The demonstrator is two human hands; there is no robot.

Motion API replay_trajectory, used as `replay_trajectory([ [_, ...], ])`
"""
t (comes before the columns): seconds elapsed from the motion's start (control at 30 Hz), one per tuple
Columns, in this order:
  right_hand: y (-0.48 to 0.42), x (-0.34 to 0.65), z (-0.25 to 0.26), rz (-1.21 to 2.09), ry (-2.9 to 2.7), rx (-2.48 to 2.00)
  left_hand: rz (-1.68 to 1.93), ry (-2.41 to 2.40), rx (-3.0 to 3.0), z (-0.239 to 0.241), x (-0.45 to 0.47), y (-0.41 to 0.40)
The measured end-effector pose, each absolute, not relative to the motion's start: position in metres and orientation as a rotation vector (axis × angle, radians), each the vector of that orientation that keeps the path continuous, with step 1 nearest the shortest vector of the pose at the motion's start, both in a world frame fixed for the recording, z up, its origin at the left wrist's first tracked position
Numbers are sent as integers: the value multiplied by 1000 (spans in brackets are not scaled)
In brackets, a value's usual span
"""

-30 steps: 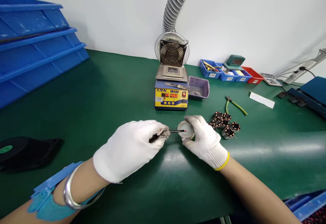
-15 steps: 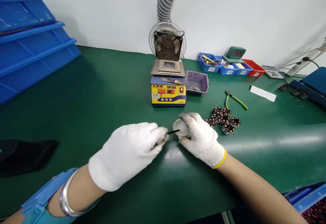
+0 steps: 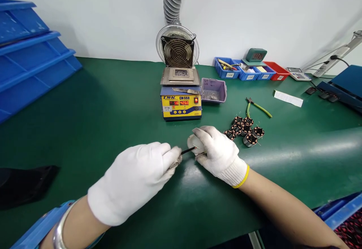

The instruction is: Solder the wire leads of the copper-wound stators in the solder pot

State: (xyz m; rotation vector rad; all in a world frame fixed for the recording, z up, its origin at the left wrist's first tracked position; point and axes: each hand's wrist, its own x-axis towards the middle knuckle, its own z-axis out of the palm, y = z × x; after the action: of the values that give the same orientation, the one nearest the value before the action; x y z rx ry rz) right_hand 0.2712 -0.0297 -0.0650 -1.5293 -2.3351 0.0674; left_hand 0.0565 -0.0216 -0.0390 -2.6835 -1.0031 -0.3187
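My left hand (image 3: 135, 179), in a white glove, pinches a thin dark stick (image 3: 187, 151) whose tip reaches into a small round white container (image 3: 193, 142). My right hand (image 3: 219, 152), also gloved, wraps around that container and holds it on the green mat (image 3: 98, 117). A cluster of several copper-wound stators (image 3: 245, 130) lies just right of my right hand.
A yellow-and-blue solder pot (image 3: 181, 100) with a fan (image 3: 177, 51) and grey duct stands behind the hands. A purple tray (image 3: 213, 90), green-handled cutters (image 3: 258, 107), small parts bins (image 3: 250, 71), a paper slip (image 3: 287, 98) and stacked blue crates (image 3: 28, 64) surround the area.
Both hands with the stick and container have shifted slightly left and nearer in the picture as the view moved. The stick's tip has gone deeper into the container.
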Motion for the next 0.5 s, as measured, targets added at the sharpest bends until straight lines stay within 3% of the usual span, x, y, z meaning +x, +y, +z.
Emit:
replay_trajectory([
  [0.37, -31, 271, -66, 13, -2344, -1517, -381, -928, -2597, -33, 57, -28],
  [0.5, -25, 281, -59, 50, -2180, -1597, -537, -1156, -2581, -21, 52, -24],
])
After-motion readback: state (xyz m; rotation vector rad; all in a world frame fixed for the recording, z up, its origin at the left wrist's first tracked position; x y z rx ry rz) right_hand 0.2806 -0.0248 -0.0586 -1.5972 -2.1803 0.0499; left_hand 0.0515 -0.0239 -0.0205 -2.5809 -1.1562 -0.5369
